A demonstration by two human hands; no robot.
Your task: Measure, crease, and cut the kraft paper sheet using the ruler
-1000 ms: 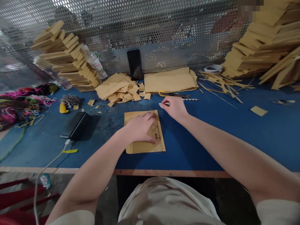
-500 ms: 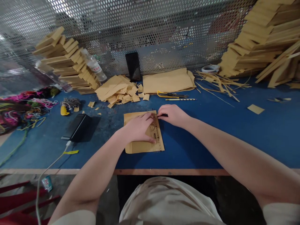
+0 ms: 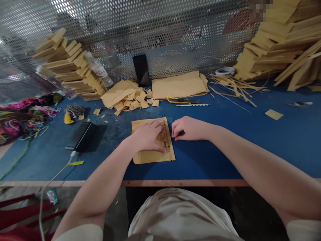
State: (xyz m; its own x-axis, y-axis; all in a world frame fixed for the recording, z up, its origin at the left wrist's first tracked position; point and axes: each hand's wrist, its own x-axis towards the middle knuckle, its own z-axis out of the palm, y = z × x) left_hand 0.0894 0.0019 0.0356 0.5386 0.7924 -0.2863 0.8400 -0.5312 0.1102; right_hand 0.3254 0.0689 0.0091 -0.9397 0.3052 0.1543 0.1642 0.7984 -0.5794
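Note:
My left hand (image 3: 147, 135) lies flat with its fingers spread. It presses a clear plastic ruler (image 3: 167, 144) onto a brown kraft paper piece (image 3: 142, 158), close to that paper's right edge. The hand covers much of the paper and part of the ruler. Just right of the paper, my right hand (image 3: 187, 129) is closed in a pinch, apart from the ruler. Whatever sits between its fingertips is too small and dark to make out.
Behind the hands lie a yellow utility knife (image 3: 184, 100), a pencil (image 3: 193, 105), paper scraps (image 3: 132, 100) and larger brown sheets (image 3: 178, 85). Paper stacks rise left (image 3: 72, 67) and right (image 3: 273, 50). A black device (image 3: 81, 137) with a cable stands left; a phone (image 3: 141, 70) leans behind.
My right hand has moved toward me along the paper's right edge and slightly away from it. My left hand, the ruler and the paper stay put.

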